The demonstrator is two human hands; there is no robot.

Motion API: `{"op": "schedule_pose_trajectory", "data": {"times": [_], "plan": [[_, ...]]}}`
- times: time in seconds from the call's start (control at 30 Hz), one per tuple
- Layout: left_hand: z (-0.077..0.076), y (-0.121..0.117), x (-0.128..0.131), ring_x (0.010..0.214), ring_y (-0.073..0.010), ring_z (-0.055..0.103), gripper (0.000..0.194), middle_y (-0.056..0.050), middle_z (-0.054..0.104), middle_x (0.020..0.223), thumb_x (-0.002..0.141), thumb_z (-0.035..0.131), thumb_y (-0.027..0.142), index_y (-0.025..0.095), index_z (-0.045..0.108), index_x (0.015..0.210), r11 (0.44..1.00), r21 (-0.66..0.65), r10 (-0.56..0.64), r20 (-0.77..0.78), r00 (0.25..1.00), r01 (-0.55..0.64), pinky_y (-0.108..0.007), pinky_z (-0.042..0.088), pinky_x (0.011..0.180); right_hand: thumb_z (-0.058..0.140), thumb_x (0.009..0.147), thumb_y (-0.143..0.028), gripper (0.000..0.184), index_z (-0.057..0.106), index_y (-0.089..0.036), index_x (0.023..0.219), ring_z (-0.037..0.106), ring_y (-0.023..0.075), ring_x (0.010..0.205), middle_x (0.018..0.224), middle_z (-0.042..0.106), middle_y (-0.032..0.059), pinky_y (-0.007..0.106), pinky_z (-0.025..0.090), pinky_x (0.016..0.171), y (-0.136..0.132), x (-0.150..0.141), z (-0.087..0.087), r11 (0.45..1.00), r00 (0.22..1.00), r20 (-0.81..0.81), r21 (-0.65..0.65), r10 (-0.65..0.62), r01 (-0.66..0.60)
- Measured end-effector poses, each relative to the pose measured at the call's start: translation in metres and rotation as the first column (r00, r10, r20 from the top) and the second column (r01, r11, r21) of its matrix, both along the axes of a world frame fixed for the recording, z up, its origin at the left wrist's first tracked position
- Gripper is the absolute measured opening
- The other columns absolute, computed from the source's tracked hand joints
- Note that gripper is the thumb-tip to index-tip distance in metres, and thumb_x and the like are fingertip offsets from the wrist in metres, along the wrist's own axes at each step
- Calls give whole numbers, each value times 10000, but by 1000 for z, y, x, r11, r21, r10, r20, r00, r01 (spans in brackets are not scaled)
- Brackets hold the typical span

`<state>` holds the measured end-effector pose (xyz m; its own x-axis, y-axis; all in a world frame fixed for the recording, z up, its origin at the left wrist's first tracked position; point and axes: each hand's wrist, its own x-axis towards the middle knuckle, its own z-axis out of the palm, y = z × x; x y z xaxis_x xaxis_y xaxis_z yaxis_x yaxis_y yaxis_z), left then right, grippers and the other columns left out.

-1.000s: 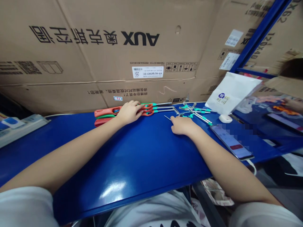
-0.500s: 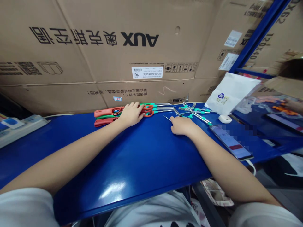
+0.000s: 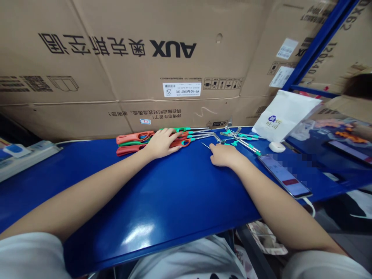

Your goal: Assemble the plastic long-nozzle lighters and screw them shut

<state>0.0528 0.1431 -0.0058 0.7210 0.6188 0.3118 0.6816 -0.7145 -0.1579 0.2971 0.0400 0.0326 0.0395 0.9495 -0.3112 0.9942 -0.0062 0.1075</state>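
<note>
My left hand [image 3: 162, 142] lies on a row of long red and green gas lighters [image 3: 133, 138] at the back of the blue table [image 3: 162, 197], fingers wrapped over one lighter whose metal tip points right. My right hand [image 3: 223, 154] rests on the table with fingers curled under, beside a thin metal rod [image 3: 205, 145]. Just beyond it lies a loose heap of metal tubes with green parts [image 3: 240, 138].
Large cardboard boxes [image 3: 139, 62] wall off the back. A phone [image 3: 284, 180] lies at the right, with a white round object [image 3: 276, 146] and a white paper bag [image 3: 286, 114] behind it. A white power strip [image 3: 23, 157] sits far left.
My left hand has drawn one red lighter slightly toward me, out of line with the others. My right hand has stayed put.
</note>
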Motion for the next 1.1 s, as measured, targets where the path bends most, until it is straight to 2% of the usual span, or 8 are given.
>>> {"op": "schedule_pose_trajectory", "data": {"times": [0.1, 0.23, 0.4, 0.63, 0.77, 0.83, 0.97, 1.1], "plan": [[-1, 0, 0, 1167, -317, 545, 552, -128, 592, 1306, 999, 500, 513, 223, 508, 1469, 1000, -11, -22, 13, 1000, 22, -412, 422, 986, 458, 946, -254, 459, 507, -114, 1380, 652, 378, 1176, 1296, 645, 227, 449, 535, 873, 1, 0, 0, 1000, 1000, 4, -1, 2, -2], [-4, 1, 1, 1145, -343, 544, 553, -160, 586, 1269, 991, 511, 510, 191, 530, 1441, 1000, -16, 21, 61, 998, -20, -437, 437, 934, 462, 947, -261, 458, 507, -116, 1379, 652, 377, 1177, 1292, 646, 234, 448, 532, 877, 1, 0, -1, 1000, 1000, 11, -1, 7, -7], [-3, -5, 4, 1161, -331, 539, 525, -160, 571, 1302, 970, 549, 435, 176, 526, 1426, 999, -36, 20, 83, 996, -17, -440, 435, 963, 469, 939, -254, 457, 497, -131, 1379, 655, 371, 1176, 1297, 646, 233, 447, 526, 879, -1, 0, 1, 1000, 1000, 8, -2, 6, -6], [14, -18, -4, 1206, -329, 538, 520, -142, 558, 1356, 912, 578, 369, 204, 535, 1403, 998, -56, 34, 111, 993, -28, -451, 451, 996, 488, 904, -212, 457, 504, -132, 1354, 671, 367, 1133, 1258, 672, 223, 418, 521, 820, -2, 9, 10, 999, 999, 17, -10, -48, 48], [30, -20, -41, 1108, -292, 610, 355, -119, 632, 1188, 881, 543, 308, 180, 630, 1200, 990, -91, 120, 145, 982, -108, -406, 508, 937, 535, 862, -181, 445, 559, -135, 1304, 684, 360, 1102, 1255, 682, 212, 404, 515, 804, -2, 22, 16, 995, 996, 32, -43, -87, 88], [32, -23, -69, 1095, -309, 624, 317, -120, 649, 1140, 861, 555, 319, 183, 654, 1130, 982, -114, 167, 137, 976, -152, -414, 519, 923, 545, 861, -191, 453, 559, -133, 1311, 684, 361, 1095, 1251, 681, 207, 405, 517, 799, -1, 28, 16, 996, 996, 30, -33, -85, 86], [23, -33, -123, 1075, -335, 634, 384, -133, 665, 1145, 852, 534, 358, 178, 644, 1173, 950, -173, 283, 121, 952, -260, -444, 522, 919, 508, 920, -245, 470, 515, -101, 1367, 606, 383, 1213, 1363, 582, 248, 445, 495, 908, 2, 28, 13, 996, 1000, 12, 89, -9, 8], [7, -38, -152, 1111, -357, 607, 447, -167, 644, 1218, 900, 502, 461, 160, 630, 1206, 937, -194, 321, 160, 933, -289, -489, 485, 961, 459, 970, -280, 410, 536, -124, 1342, 510, 360, 1308, 1409, 531, 219, 442, 440, 1023, 4, 15, 3, 967, 990, -15, 219, 139, -133]]}}
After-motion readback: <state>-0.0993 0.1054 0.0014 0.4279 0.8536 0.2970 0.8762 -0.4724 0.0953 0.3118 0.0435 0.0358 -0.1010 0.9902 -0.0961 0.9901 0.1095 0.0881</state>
